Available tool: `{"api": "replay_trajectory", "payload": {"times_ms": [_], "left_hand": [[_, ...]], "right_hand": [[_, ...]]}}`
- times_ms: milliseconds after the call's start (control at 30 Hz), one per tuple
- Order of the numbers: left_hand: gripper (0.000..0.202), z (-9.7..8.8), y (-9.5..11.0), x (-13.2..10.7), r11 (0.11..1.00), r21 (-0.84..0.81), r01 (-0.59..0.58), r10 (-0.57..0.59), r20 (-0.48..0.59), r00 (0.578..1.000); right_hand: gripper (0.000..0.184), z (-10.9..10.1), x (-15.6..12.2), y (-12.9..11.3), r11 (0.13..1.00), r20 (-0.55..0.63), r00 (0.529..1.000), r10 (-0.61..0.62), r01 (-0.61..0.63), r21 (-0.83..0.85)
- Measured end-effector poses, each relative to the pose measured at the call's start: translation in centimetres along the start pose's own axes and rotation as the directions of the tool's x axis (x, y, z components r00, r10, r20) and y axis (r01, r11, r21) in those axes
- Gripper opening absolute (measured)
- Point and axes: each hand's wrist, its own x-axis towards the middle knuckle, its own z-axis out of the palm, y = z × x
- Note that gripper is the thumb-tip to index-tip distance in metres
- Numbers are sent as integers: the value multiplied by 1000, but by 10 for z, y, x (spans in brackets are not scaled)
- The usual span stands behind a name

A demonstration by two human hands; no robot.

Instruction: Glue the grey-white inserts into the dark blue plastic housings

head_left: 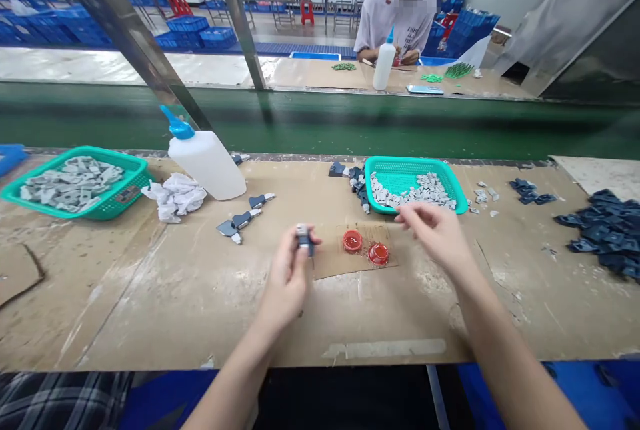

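Observation:
My left hand is shut on a small dark blue and grey plastic part, held upright between fingers and thumb. My right hand hangs just in front of a teal mesh basket of small grey plastic pieces, with its fingers apart and nothing visible in them. Between the hands, two shallow red dishes holding a red liquid sit on a cardboard sheet. Dark blue parts lie against the basket's left side.
A white glue bottle with a blue nozzle, crumpled white cloth and a second teal basket stand on the left. Joined parts lie nearby. A dark blue pile lies right. Beyond a green belt, a co-worker works.

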Motion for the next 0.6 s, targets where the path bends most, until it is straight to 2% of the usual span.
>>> {"api": "replay_trajectory", "payload": {"times_ms": [67, 133, 233, 300, 367, 433, 500, 600], "left_hand": [[29, -30, -14, 16, 968, 234, -86, 105, -70, 992], [30, -62, -22, 34, 865, 494, -88, 144, -75, 987], [42, -99, -27, 57, 604, 791, -98, 168, -6, 986], [51, -110, -26, 68, 422, 895, -145, 173, 77, 982], [58, -107, -21, 78, 274, 943, -187, 179, 141, 974], [63, -92, -15, 92, 196, 948, -250, 215, 207, 954], [66, -67, -8, 113, 214, 910, -356, 268, 296, 917], [53, -24, -5, 158, 357, 785, -506, 269, 432, 861]], "right_hand": [[20, -18, 42, 15, 975, -23, 995, -93, 87, -203], [19, -29, 80, 28, 910, 102, 992, -68, 103, -401], [21, -25, 121, 38, 871, 224, 974, -33, 138, -471], [19, -13, 136, 38, 872, 259, 966, -28, 150, -467], [17, 2, 144, 37, 865, 271, 963, -10, 144, -480], [19, 16, 149, 34, 850, 264, 964, 19, 124, -513], [19, 25, 152, 32, 825, 259, 964, 57, 101, -556], [14, 29, 156, 28, 781, 269, 954, 132, 67, -620]]}}
